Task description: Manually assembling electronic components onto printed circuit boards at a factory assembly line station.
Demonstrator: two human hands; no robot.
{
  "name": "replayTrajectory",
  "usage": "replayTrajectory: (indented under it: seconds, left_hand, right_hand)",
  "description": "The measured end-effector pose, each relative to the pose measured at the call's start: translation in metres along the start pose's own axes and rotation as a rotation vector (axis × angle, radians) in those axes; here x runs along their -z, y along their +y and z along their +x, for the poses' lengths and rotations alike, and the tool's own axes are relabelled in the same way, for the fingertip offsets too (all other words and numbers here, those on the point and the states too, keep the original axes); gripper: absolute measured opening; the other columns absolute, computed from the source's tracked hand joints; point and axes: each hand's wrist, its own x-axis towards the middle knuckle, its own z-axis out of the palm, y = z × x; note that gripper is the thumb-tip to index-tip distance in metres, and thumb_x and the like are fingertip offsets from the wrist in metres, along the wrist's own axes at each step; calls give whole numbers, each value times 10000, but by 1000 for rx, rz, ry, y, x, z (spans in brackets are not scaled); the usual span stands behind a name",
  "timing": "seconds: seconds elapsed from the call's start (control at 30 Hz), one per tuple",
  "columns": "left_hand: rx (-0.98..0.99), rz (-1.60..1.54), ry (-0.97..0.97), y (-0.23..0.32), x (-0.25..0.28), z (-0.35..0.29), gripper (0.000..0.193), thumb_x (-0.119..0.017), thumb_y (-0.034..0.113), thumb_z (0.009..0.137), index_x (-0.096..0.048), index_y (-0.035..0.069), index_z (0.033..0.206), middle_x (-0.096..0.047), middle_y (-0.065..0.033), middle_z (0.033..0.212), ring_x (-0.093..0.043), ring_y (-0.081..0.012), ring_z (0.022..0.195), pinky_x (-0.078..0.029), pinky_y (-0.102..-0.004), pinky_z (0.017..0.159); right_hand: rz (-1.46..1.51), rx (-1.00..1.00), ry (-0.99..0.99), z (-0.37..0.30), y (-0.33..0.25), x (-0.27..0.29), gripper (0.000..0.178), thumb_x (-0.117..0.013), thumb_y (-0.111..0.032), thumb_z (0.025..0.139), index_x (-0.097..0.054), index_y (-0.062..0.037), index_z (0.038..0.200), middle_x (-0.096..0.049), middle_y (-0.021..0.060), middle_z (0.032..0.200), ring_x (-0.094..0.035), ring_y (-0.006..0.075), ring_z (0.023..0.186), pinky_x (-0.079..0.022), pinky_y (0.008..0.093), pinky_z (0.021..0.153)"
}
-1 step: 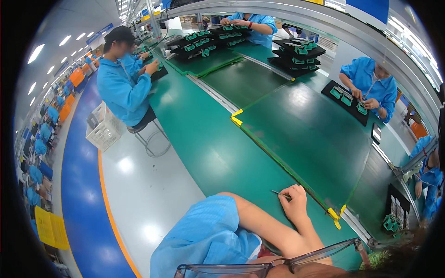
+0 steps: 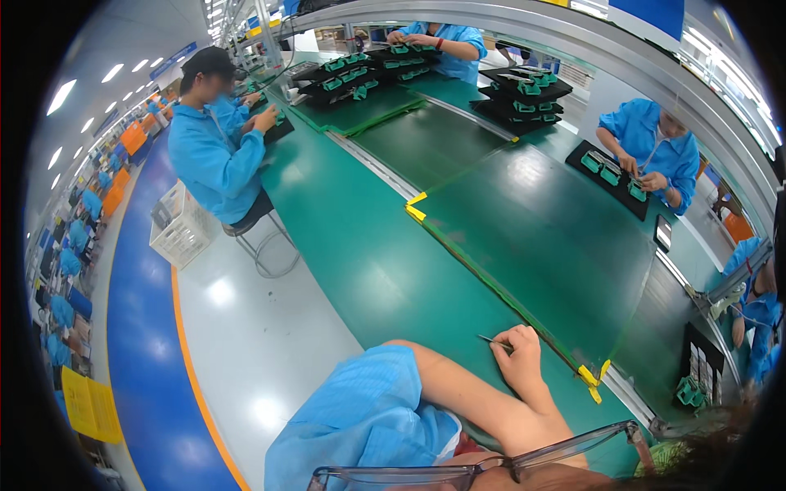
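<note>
My right hand [image 2: 518,357] rests on the green bench top [image 2: 393,270] near its front. Its fingers are closed round a thin, dark, pointed tool [image 2: 494,342], whose tip sticks out to the left. Whether it is a pen or tweezers, I cannot tell. My left arm [image 2: 467,393], in a blue sleeve, is bent at the elbow and lies across toward the right forearm. The left hand itself is out of sight.
A dark green belt [image 2: 540,229] with yellow corner tape [image 2: 591,378] runs beyond my hand. Co-workers in blue handle green parts on black trays [image 2: 607,182]. Stacked black trays [image 2: 524,102] stand farther back. A phone [image 2: 663,233] lies at the right.
</note>
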Motion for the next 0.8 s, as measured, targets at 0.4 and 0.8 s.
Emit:
replayTrajectory:
  seconds: [0.4,0.8]
  left_hand:
    - [-444,-1010,228,66,137,-49,602,-314,403,1011,-425,-100,1322,-406,-238,1381,-361,-358,1314,-324,-408,1068]
    - [-658,-1293,219,49,109,-48,650,-324,421,1004,-289,-73,1425,-264,-246,1504,-287,-358,1390,-271,-460,1106]
  right_hand:
    - [18,10,-3,-4,10,3,105,-717,-97,715,-644,-97,789,-570,72,779,-534,283,787,-428,396,717]
    - [35,-11,8,-4,5,6,113,-729,-65,717,-641,-86,784,-560,52,772,-514,252,758,-421,365,684]
